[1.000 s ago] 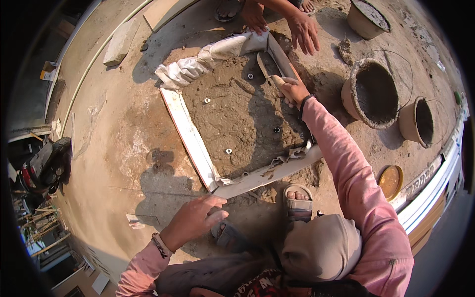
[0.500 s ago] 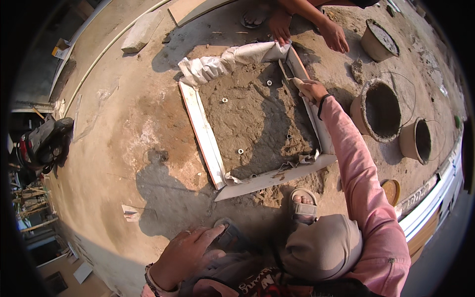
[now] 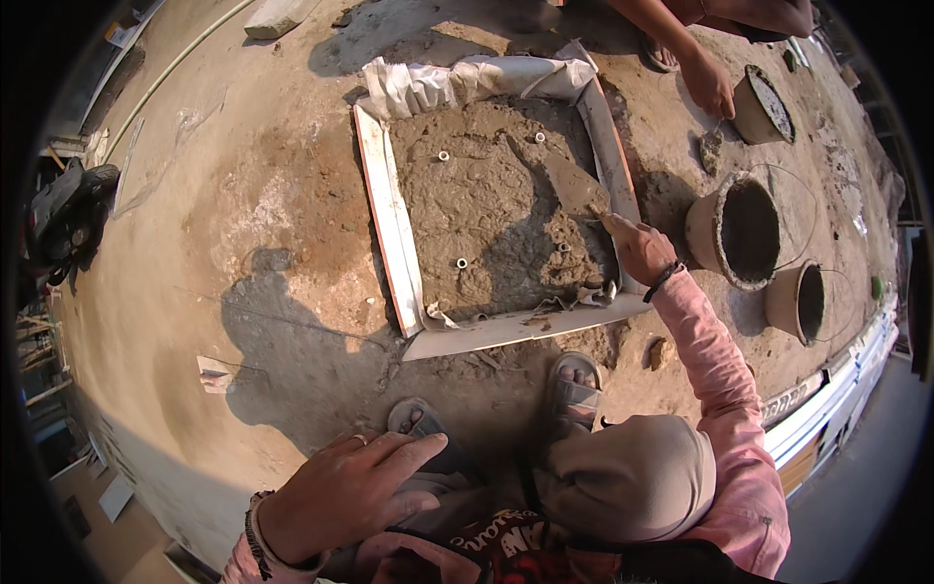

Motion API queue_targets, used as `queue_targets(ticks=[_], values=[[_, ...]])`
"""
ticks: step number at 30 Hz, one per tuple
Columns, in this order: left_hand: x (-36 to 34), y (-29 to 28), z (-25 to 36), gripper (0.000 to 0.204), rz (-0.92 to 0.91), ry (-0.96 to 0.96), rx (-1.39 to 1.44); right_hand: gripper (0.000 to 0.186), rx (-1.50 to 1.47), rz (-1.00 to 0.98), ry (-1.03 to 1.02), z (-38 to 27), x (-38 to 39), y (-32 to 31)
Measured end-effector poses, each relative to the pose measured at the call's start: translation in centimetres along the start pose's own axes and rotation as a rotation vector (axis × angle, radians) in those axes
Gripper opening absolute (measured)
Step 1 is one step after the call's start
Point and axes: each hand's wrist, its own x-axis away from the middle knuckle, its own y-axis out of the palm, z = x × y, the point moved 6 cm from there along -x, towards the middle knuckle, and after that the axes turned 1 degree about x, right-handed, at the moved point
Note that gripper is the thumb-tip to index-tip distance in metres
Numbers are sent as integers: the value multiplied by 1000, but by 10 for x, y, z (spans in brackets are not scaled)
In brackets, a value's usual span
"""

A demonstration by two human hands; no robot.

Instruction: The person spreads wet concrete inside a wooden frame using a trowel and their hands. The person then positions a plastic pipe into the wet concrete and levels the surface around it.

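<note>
"What's different now?"

"The trowel [image 3: 574, 185]. Half a second ago its blade stood edge-on beside the frame's [image 3: 397, 234] right board, near the far corner. Now it shows its broad face on the wet mortar [image 3: 477, 204], between the two right-hand white tubes [image 3: 540, 137]."

"Who has it?"

"The right hand [image 3: 642, 251], fingers wrapped round the handle. The left hand [image 3: 350, 492] is loose near the body, fingers spread, holding nothing."

"Meaning what for the work?"

"I'd judge it has shifted from the edge to the surface, which looks lumpy around the lower right tube."

"And the co-worker?"

"No hand rests on the far corner any more. One co-worker's hand [image 3: 712, 90] is beside a bucket [image 3: 747, 112]; I can't tell whether it grips anything."
</note>
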Motion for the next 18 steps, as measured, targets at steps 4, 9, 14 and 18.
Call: queue_targets(ticks=[4, 9, 14, 18], values=[[-3, 2, 6, 53, -29, 84, -49, 41, 184, -48, 48, 3, -10, 35], [2, 3, 13, 55, -2, 177, -104, 43, 195, -46, 286, 51, -24, 41], [16, 4, 2, 55, -19, 63, -57, 42, -331, -4, 291, 37, -4, 35], [11, 8, -2, 54, -78, 54, -40, 48, -596, -128, 494, -2, 48, 1]])
